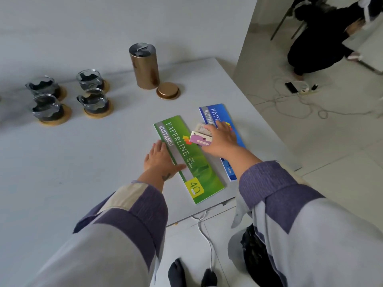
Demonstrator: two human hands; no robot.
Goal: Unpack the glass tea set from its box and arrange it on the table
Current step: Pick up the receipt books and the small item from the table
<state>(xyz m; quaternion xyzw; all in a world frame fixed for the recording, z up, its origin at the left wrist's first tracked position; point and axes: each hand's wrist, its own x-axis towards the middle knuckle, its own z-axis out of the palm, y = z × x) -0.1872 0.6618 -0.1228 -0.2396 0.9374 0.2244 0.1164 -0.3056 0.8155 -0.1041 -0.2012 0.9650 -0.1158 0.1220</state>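
Head view looked down past two grey-and-purple sleeves to the white table (pixel 72 162), where the work nearest the person had little to do with glassware. The left hand (pixel 160 157) lay flat, fingers straight and relaxed, pressing on the near left edge of the green receipt book (pixel 189 160). The right hand (pixel 220 139) curled its fingers round a small purple-and-white packet (pixel 201 138), with what looked like another small card behind it, held above the gap between the green book and the blue receipt book (pixel 222 129). Farther off stood the bronze canister (pixel 145 66), uncapped, its lid (pixel 167 90) lying just beside its base. Beyond to the left, four glass cups (pixel 70 96) sat on wooden coasters in two rows, each still stuffed with dark packing. No box showed. By my judgement the unpacking stood nearly done and this was a tidying aside; the next move likely called for setting the packet down, then drawing the packing from each cup without tipping it.
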